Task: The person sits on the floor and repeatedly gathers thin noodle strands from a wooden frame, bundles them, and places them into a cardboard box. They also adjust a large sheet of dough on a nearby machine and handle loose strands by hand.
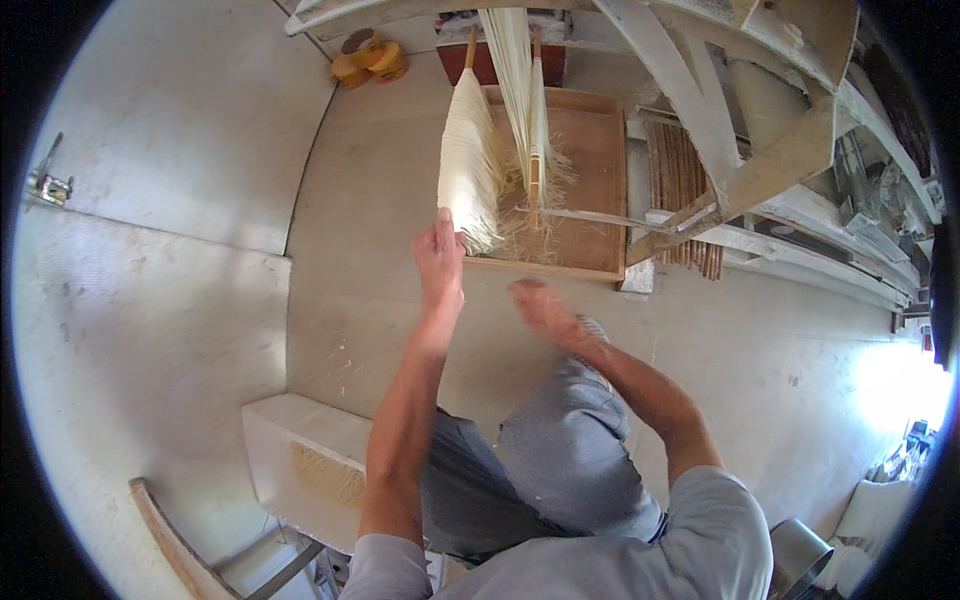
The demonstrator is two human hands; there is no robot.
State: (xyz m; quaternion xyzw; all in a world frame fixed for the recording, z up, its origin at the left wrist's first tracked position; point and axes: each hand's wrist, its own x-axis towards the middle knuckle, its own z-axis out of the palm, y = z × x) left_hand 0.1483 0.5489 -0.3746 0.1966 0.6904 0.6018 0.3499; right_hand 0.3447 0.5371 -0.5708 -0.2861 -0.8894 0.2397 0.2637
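My left hand (440,262) is closed at the near end of a rod hung with pale, noodle-like strands (467,160). Its thumb lies along the top of the strands. The rod's wooden far end (470,48) sticks out beyond them, and their ragged tips hang toward a shallow wooden tray (610,180). Over that tray, a second bundle of long strands (515,75) comes down from the far side beside another wooden rod (535,185). My right hand (542,308) is apart from all this, in front of the tray's near edge; motion smears its fingers.
A white-dusted frame (690,110) rises at the right, with bundled brown rods (675,190) behind it. Yellow tape rolls (385,62) lie at the far left. Near my left arm stands a white box (300,425) holding tan material. A metal container (800,560) is at lower right.
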